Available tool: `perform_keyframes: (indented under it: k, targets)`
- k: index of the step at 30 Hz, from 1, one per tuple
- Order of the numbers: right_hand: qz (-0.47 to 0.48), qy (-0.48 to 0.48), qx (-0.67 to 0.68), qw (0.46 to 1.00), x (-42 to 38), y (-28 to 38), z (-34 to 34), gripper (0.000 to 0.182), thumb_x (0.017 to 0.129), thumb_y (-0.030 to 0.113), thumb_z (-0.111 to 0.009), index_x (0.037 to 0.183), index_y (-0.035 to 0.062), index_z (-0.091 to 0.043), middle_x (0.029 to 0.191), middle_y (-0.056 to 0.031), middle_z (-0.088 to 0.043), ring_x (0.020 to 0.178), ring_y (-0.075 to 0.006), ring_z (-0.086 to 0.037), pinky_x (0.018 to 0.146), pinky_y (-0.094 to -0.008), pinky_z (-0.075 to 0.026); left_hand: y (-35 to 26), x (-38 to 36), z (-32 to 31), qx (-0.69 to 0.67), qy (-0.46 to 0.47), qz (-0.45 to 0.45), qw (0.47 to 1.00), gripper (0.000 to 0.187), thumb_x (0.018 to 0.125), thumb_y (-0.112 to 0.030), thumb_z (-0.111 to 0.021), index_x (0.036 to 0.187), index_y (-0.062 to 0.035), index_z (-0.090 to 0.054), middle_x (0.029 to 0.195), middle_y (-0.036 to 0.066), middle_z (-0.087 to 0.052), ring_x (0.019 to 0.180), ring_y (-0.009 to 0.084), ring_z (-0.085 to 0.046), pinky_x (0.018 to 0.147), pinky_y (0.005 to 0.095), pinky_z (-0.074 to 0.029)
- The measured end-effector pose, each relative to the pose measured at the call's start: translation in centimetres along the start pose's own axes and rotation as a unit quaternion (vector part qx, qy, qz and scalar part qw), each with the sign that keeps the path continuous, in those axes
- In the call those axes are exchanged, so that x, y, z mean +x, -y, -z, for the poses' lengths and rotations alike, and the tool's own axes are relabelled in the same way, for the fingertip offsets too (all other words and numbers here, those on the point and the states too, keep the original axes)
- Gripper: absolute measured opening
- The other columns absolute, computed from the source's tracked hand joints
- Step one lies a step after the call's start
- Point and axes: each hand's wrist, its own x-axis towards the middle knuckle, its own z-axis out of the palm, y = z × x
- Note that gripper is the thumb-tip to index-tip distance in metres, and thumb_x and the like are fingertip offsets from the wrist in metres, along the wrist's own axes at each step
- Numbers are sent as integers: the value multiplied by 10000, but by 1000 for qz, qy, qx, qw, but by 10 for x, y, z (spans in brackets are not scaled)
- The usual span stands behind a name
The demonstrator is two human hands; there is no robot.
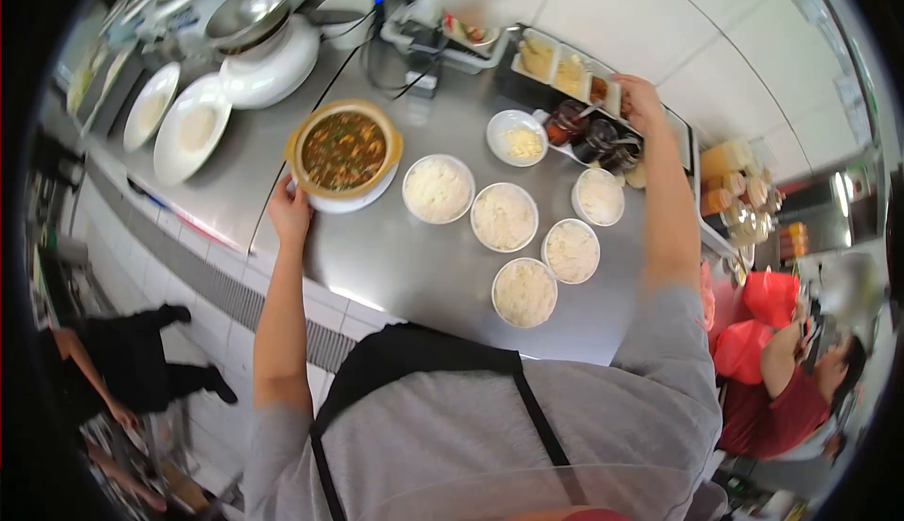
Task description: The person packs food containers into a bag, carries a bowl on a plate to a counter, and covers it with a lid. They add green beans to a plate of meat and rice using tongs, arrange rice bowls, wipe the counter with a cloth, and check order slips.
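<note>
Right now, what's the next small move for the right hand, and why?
Probably ease the right hand from the condiment containers toward the stew pot: it's at their rim, its grip's contents hidden, while the left hand is at the edge of the white plate under the pot.

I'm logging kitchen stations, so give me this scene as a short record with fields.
Left hand: at the edge of the white plate
On that plate: pot of brown stew
Right hand: at the containers by the wall
Rice bowls: five
Small dish: pale chopped bits
Surface: metal counter
</note>
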Motion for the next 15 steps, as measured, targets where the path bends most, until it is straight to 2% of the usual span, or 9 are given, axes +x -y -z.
perform_keyframes:
  k: [4, 6, 7, 9, 11, 12, 13, 14, 15]
  targets:
    - [48, 66, -21, 996, -52, 60, -54, 287, 828, 69, -435, 1082, -17, -537, 562, 62, -364, 472, -26, -315, 414, -164, -255, 23, 10, -1, 60, -11, -25, 998, 305, 782, -177, -569, 1034, -5, -571, 518, 68, -559, 426, 136, -534, 435, 282, -423]
    - [55, 116, 105, 986, -86, 88, -97, 278, 799, 49, -454, 1042, -40, -556, 581, 69, -353, 497, -29, -306, 430, -169, -250, 6, 4, 2, 35, 1, 9, 999, 297, 780, -159, -561, 1032, -2, -571, 518, 71, -558, 426, 140, -540, 439, 281, -429]
    - [54, 128, 105, 985, -94, 94, -117, 278, 799, 49, -454, 1042, -40, -556, 581, 69, -353, 497, -29, -306, 430, -169, -250, 6, 4, 2, 26, -1, 8, 1000, 296, 780, -155, -560, 1032, -1, -570, 519, 72, -559, 424, 140, -541, 443, 283, -433]
    - [108, 222, 114, 962, -114, 102, -156, 277, 815, 51, -451, 1052, -60, -541, 596, 71, -350, 516, -24, -304, 444, -166, -252, 3, 2, 3, 11, -4, 3, 1000, 288, 781, -146, -556, 1027, 5, -571, 522, 73, -565, 421, 141, -546, 454, 289, -445]
    - [119, 253, 112, 954, -126, 98, -196, 236, 834, 90, -464, 1013, 16, -598, 596, 69, -356, 507, -32, -294, 445, -179, -246, 2, 0, 4, 9, -9, 6, 1000, 287, 781, -146, -555, 1024, 8, -571, 523, 73, -567, 423, 142, -548, 458, 288, -447]
    - [174, 211, 20, 962, -138, 96, -216, 230, 851, 115, -454, 1003, 62, -618, 612, 59, -393, 511, -32, -329, 444, -191, -265, 2, 0, 5, 6, -7, 7, 1000, 286, 781, -145, -554, 1020, 12, -572, 524, 74, -569, 424, 143, -550, 462, 287, -449]
    - [246, 166, -112, 949, -152, 94, -233, 229, 860, 130, -444, 997, 56, -612, 617, 15, -458, 505, -61, -376, 446, -227, -305, 3, 1, 4, 12, -9, 1, 1000, 284, 779, -147, -554, 1015, 11, -574, 528, 82, -573, 434, 153, -558, 473, 290, -452]
    - [405, 122, -136, 896, -155, 78, -255, 218, 851, 100, -428, 972, 28, -594, 690, -49, -517, 565, -127, -461, 504, -273, -368, 3, 1, 5, 11, -13, 1, 1000, 284, 779, -147, -554, 1015, 11, -574, 528, 82, -573, 434, 153, -558, 473, 290, -452]
    - [579, 71, -174, 794, -148, 55, -277, 198, 802, 64, -448, 947, 24, -577, 781, -101, -528, 673, -205, -509, 605, -322, -412, 2, 0, 6, 15, -13, 0, 1000, 288, 777, -150, -556, 1015, 11, -574, 529, 85, -574, 438, 159, -561, 481, 292, -455]
